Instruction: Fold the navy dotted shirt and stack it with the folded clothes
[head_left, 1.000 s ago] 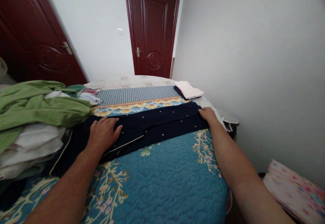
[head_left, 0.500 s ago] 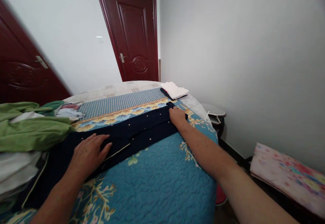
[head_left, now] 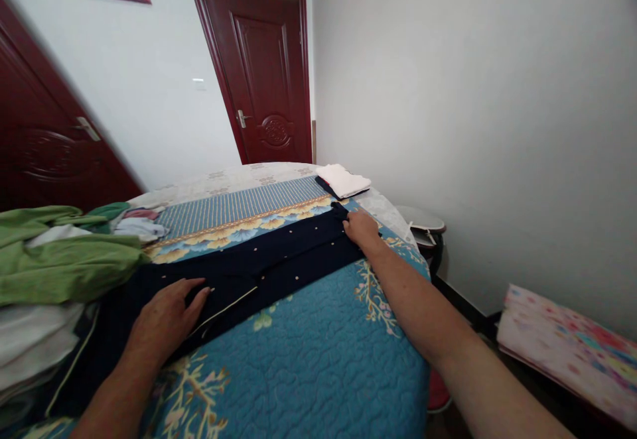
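Where the laundry pile (head_left: 44, 306) lies: far left on the bed, a green garment (head_left: 64, 260) on top.
Left hand (head_left: 166, 313): open, palm flat on the navy garment (head_left: 279, 260) beside its pale piping.
Navy garment: stretched as a band across the blue quilt (head_left: 308, 353), between both hands.
Right hand (head_left: 362, 229): on the garment's far end, fingers bent; a pinch cannot be told. Since a second ago it has drawn slightly inward from the bed's right edge.
Folded white cloth (head_left: 344, 179): just beyond, apart.
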A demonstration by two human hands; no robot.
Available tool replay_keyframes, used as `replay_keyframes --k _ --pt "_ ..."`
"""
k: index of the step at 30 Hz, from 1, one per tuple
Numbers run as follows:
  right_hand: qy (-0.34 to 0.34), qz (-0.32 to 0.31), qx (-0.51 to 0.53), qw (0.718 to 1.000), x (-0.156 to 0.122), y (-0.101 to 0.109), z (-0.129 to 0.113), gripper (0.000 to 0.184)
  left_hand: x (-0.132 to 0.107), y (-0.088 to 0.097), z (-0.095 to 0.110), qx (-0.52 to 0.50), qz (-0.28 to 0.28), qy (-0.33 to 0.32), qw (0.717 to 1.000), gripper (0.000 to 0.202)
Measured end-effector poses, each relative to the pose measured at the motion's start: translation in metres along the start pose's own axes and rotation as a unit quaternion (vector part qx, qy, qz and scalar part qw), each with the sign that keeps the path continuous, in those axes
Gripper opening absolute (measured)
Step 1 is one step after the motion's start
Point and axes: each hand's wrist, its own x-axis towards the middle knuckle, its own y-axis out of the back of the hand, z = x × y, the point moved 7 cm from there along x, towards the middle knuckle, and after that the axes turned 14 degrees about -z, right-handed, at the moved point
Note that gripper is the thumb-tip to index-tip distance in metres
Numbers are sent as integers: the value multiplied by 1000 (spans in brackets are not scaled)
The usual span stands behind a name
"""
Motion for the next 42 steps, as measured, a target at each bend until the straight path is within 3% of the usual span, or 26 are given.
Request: replay_keyframes --k 9,14,18,22,26,29,33,42 --pt "-59 28 18 998 9 8 40 38 -5 8 -5 -3 1 29 1000 61" --pt "-47 25 11 999 9 14 36 37 -8 10 -2 -17 10 33 999 58" --pt "-5 48 6 999 -2 26 6 40 -10 11 3 -17 11 27 999 56" --pt "83 66 -3 994 -25 29 -54 40 -11 10 5 -17 8 28 999 54" --pt "120 13 -27 992 -50 5 -118 35 -12 9 6 -19 6 26 999 51" --pt "127 -31 -51 990 -64 -16 -153 35 -13 9 6 -14 5 24 1000 49" --pt "133 -38 -64 988 -73 -24 -173 38 -13 8 7 -21 8 17 1000 49" --pt "135 -22 -77 988 -80 -20 -181 36 -15 8 9 -30 15 12 999 46"
